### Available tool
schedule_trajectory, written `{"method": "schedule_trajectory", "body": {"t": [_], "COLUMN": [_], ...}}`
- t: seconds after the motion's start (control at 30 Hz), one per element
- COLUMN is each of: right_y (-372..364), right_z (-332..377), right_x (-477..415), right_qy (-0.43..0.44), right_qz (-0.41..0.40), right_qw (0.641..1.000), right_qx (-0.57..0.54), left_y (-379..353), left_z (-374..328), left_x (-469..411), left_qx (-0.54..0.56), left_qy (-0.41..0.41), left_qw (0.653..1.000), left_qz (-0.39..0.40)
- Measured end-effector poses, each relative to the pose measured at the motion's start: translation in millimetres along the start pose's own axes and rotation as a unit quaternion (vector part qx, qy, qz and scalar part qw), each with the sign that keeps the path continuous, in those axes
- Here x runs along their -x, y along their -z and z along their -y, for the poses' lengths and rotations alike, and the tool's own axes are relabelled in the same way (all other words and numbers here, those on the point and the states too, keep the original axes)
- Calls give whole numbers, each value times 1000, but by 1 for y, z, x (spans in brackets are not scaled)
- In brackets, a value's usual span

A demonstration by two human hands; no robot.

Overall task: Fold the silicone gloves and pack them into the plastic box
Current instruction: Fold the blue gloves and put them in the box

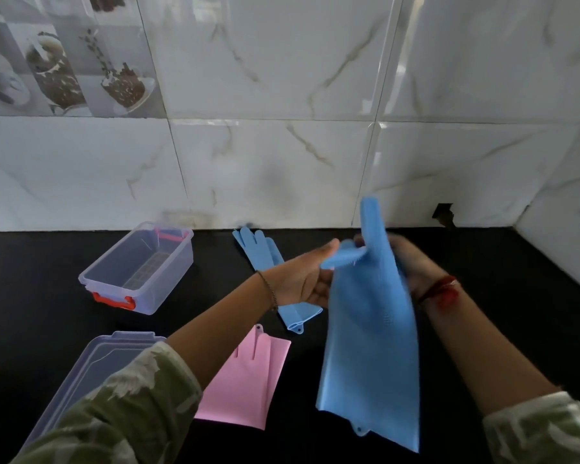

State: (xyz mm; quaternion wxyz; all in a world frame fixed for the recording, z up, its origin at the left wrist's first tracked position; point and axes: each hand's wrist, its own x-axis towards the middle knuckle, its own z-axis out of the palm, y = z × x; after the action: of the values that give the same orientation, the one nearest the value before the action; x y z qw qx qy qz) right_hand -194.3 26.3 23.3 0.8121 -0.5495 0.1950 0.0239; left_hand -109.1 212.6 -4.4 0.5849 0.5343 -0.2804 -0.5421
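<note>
A blue silicone glove (372,346) hangs in the air over the black counter, cuff down and fingers up. My left hand (310,279) grips its left edge near the thumb. My right hand (412,266) holds it from behind and is partly hidden by it. A second blue glove (265,259) lies flat on the counter behind my left wrist. A pink glove (248,376) lies flat nearer to me, partly under my left forearm. The clear plastic box (138,266) with red latches stands open and empty at the back left.
The box's clear lid (91,373) lies at the front left, partly under my left sleeve. A marble-tiled wall (282,145) rises behind the black counter (499,262) and turns a corner at the right.
</note>
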Motion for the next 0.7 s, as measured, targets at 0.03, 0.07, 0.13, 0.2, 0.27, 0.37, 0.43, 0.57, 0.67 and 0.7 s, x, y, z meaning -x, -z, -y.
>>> {"method": "schedule_trajectory", "body": {"t": [0.03, 0.07, 0.13, 0.2, 0.27, 0.37, 0.43, 0.57, 0.67, 0.7], "right_y": [11, 22, 39, 50, 53, 50, 47, 37, 28, 26], "right_z": [-19, -39, -77, -101, -107, -103, -103, -115, -122, -123], "right_x": [-11, -20, -29, -34, -36, -40, -43, -53, -65, -70], "right_qy": [-27, -54, -90, -61, -34, -25, -14, 58, 112, 120], "right_qz": [-54, -101, -162, -193, -184, -152, -132, -87, -126, -147], "right_qw": [998, 993, 981, 976, 972, 959, 948, 935, 924, 925], "right_qx": [0, 19, 48, 80, 139, 238, 289, 339, 344, 330], "left_y": [-1, -1, 1, 9, 21, 42, 55, 76, 83, 86], "left_z": [8, 19, 42, 60, 66, 71, 74, 88, 98, 98], "left_x": [-4, -10, -17, -21, -23, -29, -31, -35, -41, -42], "left_qx": [-11, -16, 14, 12, -31, -252, -424, -516, -497, -469], "left_qy": [56, 104, 162, 192, 199, 160, 120, 181, 156, 133], "left_qw": [997, 989, 966, 948, 938, 875, 768, 706, 724, 736], "left_qz": [-54, -108, -199, -254, -282, -381, -465, -451, -452, -469]}}
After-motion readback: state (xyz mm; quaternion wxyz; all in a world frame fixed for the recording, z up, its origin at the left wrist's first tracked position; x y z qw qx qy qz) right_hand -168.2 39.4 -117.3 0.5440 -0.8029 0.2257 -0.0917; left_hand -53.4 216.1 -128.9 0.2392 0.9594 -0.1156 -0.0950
